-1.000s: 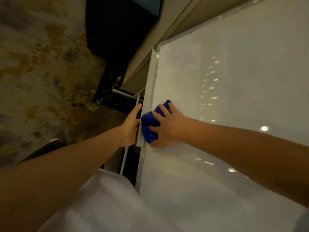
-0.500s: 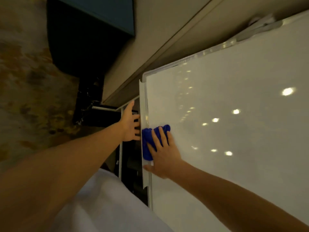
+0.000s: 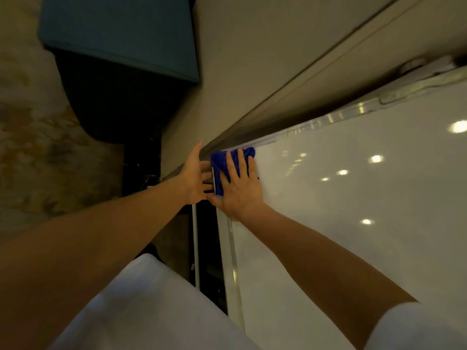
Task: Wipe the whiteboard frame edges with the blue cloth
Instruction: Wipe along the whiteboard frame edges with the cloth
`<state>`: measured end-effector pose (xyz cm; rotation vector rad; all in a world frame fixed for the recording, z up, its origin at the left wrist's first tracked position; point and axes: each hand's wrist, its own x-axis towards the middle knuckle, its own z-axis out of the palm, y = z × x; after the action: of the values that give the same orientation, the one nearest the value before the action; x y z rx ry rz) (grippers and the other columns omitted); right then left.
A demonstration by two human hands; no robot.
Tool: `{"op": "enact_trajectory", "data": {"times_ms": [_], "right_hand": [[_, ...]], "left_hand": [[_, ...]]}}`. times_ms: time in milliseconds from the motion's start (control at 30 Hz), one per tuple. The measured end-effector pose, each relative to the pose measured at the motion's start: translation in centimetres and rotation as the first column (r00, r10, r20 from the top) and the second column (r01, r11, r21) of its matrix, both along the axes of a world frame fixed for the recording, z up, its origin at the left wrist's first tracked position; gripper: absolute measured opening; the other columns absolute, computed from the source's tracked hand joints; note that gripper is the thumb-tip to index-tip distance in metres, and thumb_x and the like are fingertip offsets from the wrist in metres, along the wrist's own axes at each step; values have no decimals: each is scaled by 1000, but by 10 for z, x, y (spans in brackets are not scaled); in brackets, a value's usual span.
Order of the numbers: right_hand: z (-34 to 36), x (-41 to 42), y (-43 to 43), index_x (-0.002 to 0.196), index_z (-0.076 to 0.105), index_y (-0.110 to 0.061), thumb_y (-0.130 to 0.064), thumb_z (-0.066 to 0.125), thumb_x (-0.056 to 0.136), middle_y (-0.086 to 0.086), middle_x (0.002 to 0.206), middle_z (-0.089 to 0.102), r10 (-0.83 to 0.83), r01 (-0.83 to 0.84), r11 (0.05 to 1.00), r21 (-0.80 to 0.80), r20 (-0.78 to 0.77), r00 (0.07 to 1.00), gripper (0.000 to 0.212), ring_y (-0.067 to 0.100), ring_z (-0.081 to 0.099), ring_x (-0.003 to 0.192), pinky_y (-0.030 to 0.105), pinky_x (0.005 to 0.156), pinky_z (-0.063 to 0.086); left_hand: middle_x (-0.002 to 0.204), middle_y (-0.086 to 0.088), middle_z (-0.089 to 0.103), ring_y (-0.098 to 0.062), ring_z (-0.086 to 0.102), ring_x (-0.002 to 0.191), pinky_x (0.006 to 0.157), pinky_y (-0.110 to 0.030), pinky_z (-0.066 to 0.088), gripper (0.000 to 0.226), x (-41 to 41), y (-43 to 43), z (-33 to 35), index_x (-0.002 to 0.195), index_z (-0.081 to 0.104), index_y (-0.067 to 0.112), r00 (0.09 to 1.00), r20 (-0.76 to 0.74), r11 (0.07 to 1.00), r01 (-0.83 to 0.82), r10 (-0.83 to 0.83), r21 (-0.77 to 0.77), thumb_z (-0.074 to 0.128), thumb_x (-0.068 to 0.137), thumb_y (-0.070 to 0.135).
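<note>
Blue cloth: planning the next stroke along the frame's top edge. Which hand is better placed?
Right. The right hand presses the blue cloth flat at the corner of the frame, where its top edge starts; the left hand is bare, beside the side edge.

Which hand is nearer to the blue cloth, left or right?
The right. The right hand lies flat on the blue cloth, pressing it; the left hand is beside the cloth, at the outer side of the whiteboard frame.

Seat (image 3: 121, 34): teal cushion top, dark base.
Wall (image 3: 252, 59): beige, grooved, right of the seat.
Floor (image 3: 27, 152): mottled carpet, left of the seat.
</note>
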<state>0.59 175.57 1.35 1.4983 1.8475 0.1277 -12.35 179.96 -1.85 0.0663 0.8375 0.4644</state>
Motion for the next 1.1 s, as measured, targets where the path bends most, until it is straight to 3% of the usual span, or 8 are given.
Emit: {"op": "enact_trajectory", "data": {"times_ms": [200, 433, 533, 633, 800, 867, 967, 1100], "right_hand": [[2, 6, 66, 157, 8, -18, -72, 24, 91, 19, 165, 3, 169, -169, 984, -59, -4, 986, 87, 44, -14, 148, 59, 116, -14], [77, 24, 66, 157, 15, -17, -72, 16, 91, 15, 165, 9, -3, 2, 1000, 23, 44, 999, 86, 38, -8, 151, 56, 119, -7], [153, 56, 70, 155, 24, -24, -73, 8, 91, 11, 165, 14, -198, 153, 954, 257, 160, 967, 83, 38, -6, 151, 59, 119, -6], [212, 72, 63, 151, 33, -30, -70, 9, 95, 7, 166, 11, -412, 311, 818, 484, 114, 904, 73, 40, -6, 151, 62, 118, 1], [160, 21, 59, 155, 21, -32, -55, 13, 102, 2, 167, -3, -420, 386, 881, 275, 76, 904, 59, 37, -18, 150, 55, 120, -7], [164, 21, 56, 156, 17, -31, -53, 14, 102, 2, 167, -3, -435, 387, 883, 265, 152, 888, 58, 34, -16, 150, 54, 120, -7], [204, 45, 49, 155, 25, -27, -53, 19, 101, 5, 167, 4, -528, 376, 761, 528, 167, 833, 60, 35, -7, 152, 56, 121, -2], [210, 46, 42, 155, 23, -21, -54, 24, 101, 8, 166, 10, -593, 432, 569, 700, -15, 805, 63, 35, -3, 152, 56, 122, 5]], "left_hand": [[128, -10, 59, -34, 55, 120, 99, -49, 44, 82, 8, 67, 3, 137, 51, 19, 996, -79, 999, 35, -34, 9, 35, 83, 79], [114, -3, 67, -18, 61, 95, 76, -37, 47, 69, 41, 99, 8, 114, 62, 17, 934, -271, 933, 292, -232, 208, 27, 91, 72], [137, -10, 57, -27, 57, 114, 103, -40, 41, 74, 60, 101, 20, 137, 53, 16, 783, -518, 668, 592, -343, 452, 30, 91, 70], [125, 1, 58, -22, 56, 118, 92, -29, 39, 68, 71, 98, 47, 130, 55, 26, 704, -578, 307, 705, -413, 640, 43, 82, 72], [122, -8, 65, -16, 61, 83, 75, -30, 51, 42, 87, 105, 75, 129, 49, 12, 755, -587, -198, 553, -291, 809, 59, 91, 27], [127, -13, 61, -19, 61, 96, 84, -35, 53, 44, 78, 107, 78, 131, 47, 10, 719, -616, -250, 563, -322, 788, 59, 90, 21], [148, -7, 46, -25, 52, 128, 107, -43, 46, 74, 60, 105, 85, 153, 20, 20, 679, -627, -270, 567, -382, 778, 58, 90, 28], [150, -5, 45, -21, 52, 129, 108, -40, 45, 76, 62, 105, 103, 153, 14, 29, 742, -565, -291, 486, -361, 824, 59, 91, 26]]}}
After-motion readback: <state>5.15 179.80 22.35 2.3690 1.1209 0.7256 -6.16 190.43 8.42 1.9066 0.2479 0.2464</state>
